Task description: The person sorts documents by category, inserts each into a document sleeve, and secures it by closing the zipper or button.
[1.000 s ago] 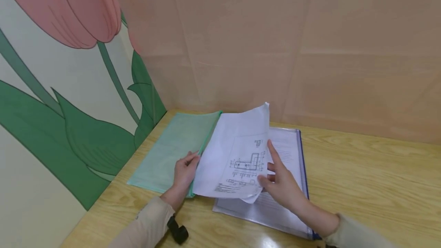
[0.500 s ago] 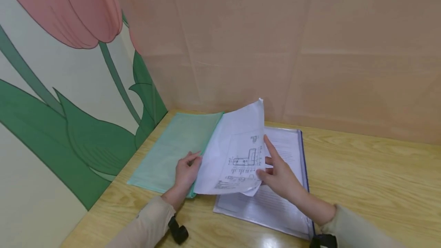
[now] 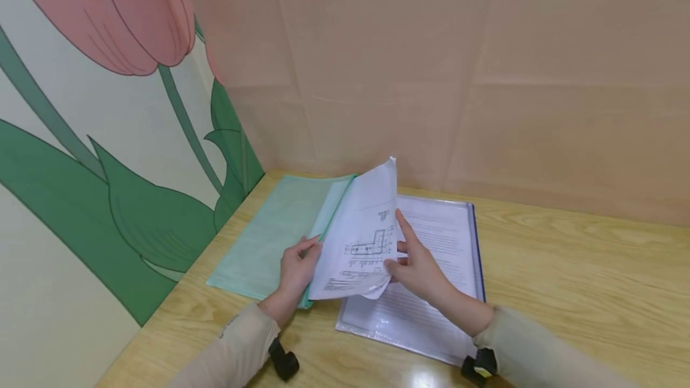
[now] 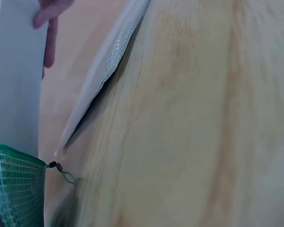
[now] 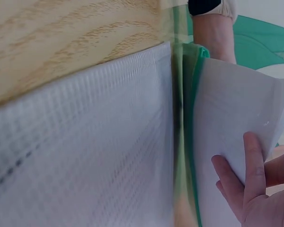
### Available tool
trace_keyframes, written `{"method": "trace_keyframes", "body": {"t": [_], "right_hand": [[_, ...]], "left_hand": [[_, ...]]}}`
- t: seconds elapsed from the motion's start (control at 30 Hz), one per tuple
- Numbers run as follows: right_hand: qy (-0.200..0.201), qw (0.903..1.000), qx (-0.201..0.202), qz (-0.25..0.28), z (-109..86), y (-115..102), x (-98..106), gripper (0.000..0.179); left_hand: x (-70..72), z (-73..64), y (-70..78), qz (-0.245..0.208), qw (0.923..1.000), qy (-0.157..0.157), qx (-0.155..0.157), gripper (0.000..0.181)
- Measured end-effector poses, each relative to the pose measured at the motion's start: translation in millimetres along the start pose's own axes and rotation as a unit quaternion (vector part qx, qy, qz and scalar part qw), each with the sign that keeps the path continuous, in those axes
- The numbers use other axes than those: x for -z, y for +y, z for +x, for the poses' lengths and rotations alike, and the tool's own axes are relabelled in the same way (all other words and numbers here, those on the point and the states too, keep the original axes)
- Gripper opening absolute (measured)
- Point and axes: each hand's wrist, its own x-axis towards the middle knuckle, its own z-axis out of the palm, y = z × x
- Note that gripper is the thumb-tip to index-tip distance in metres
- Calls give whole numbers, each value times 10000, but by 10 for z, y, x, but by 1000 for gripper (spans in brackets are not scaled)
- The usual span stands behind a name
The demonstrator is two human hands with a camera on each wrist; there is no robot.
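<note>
A green mesh zip pouch (image 3: 264,238) lies on the left, its opening facing right. My left hand (image 3: 297,271) pinches the pouch's opening edge. Sheets of paper (image 3: 356,232) with a printed technical drawing slope up out of that opening, and a pale strip of them shows through the mesh. At their right edge my right hand (image 3: 423,271) grips the sheets, thumb on top and the other fingers behind. The right wrist view shows those fingers (image 5: 253,165) spread against the paper's back. In the left wrist view a cord hangs from the pouch's corner (image 4: 21,189).
Under the right hand lies a clear mesh pouch (image 3: 372,335) with a blue edge and printed pages inside. The wooden table (image 3: 582,280) extends to the right. A brown covering (image 3: 431,76) stands behind, and a tulip-painted wall (image 3: 145,154) on the left.
My right hand has moved left with the sheets, and they sit deeper in the green pouch. A pale strip now shows through its mesh. The left hand keeps its hold with little movement.
</note>
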Motion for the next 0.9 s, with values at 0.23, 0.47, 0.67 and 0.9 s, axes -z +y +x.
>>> {"method": "trace_keyframes", "body": {"t": [0.23, 0.47, 0.67, 0.9], "right_hand": [[-32, 9991, 126, 413, 124, 74, -137, 93], [-33, 9974, 45, 720, 224, 67, -265, 93], [-48, 9949, -45, 1011, 316, 67, -387, 95], [-77, 9957, 110, 919, 357, 56, -536, 95]], "left_hand": [[-10, -6, 32, -47, 9998, 14, 196, 25], [6, -6, 49, -125, 9995, -88, 266, 26], [4, -15, 66, -258, 9988, -208, 374, 27], [17, -35, 90, -336, 9980, -265, 465, 28]]}}
